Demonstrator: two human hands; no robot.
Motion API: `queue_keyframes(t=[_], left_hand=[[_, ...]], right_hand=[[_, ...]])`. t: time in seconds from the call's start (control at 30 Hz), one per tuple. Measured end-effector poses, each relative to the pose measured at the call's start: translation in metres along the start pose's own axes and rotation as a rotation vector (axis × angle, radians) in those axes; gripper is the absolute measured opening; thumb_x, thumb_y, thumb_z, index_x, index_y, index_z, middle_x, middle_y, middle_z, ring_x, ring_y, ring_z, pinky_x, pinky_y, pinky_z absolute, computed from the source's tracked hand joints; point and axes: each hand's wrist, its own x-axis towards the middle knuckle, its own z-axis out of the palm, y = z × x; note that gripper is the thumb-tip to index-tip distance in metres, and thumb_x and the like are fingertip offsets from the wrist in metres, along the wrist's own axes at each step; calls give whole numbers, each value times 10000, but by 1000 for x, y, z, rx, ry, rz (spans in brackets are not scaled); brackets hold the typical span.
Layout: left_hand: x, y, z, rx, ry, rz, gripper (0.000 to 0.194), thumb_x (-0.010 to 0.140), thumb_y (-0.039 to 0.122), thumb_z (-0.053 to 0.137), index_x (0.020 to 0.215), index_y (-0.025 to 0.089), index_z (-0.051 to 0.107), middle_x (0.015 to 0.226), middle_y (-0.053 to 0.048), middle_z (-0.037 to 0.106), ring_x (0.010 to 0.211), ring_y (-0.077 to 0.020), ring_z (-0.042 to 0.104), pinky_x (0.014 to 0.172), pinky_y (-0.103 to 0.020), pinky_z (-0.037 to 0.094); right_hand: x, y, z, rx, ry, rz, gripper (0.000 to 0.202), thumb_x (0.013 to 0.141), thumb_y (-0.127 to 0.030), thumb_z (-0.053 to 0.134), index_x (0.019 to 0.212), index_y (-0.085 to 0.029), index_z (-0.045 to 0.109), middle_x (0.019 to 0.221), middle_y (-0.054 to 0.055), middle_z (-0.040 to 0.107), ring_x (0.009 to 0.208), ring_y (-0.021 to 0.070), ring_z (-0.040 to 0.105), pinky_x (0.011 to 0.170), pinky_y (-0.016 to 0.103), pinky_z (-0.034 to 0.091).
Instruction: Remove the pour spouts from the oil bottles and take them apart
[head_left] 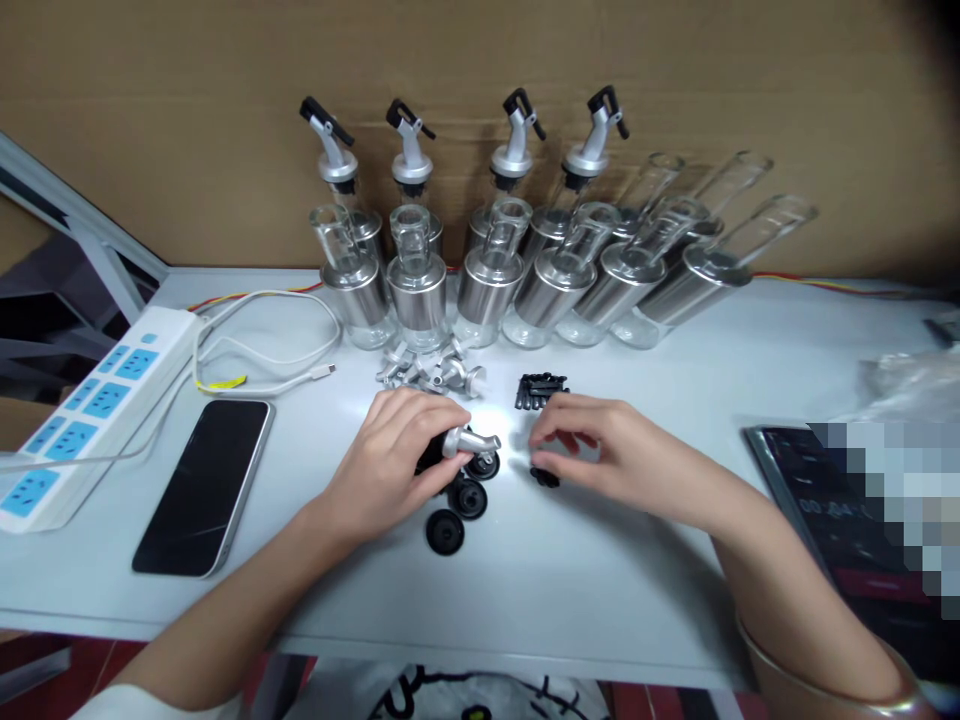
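Here, just below the middle of the frame, the left hand (pixel 390 455) is closed around a silver pourer spout (pixel 471 443), its nozzle pointing right; a black part sits under the fingers, mostly hidden. Right of it, the right hand (pixel 600 450) has its fingertips pinched together over a small black piece (pixel 545 477) that lies on the white table (pixel 600 590); whether the fingers actually grip it I cannot tell. Three black round stoppers (pixel 445 531) lie touching or just beside one another below the spout; a little pile of silver spouts (pixel 431 368) sits above the left hand, and a cluster of small black caps (pixel 540 389) above the right. Across the upper middle stands a row of glass bottles (pixel 416 285) with steel sleeves; four at the back carry finished pourers (pixel 411 150). At the left lie a dark phone (pixel 204 485), a white cable (pixel 262 340) and a power strip (pixel 90 410); at the lower right edge, a dark tablet (pixel 825 500).
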Motion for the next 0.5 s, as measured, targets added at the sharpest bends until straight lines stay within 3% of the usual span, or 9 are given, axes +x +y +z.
queue_keyframes(t=[0.13,0.5], left_hand=[[0,0,0,-3,2,5,242,899,185,601,1111,175,484,1012,-77,659,912,-192,597,813,-343,441],[0,0,-1,-8,-9,-8,238,896,182,603,1108,173,495,1009,-75,660,910,-188,592,810,-333,430]], right_hand=[[1,11,-6,-163,176,20,177,897,-260,532,902,-175,687,807,44,611,667,151,556,631,279,440],[2,21,7,-223,100,4,384,923,-269,510,1294,-220,595,983,87,652,757,187,625,712,315,491]])
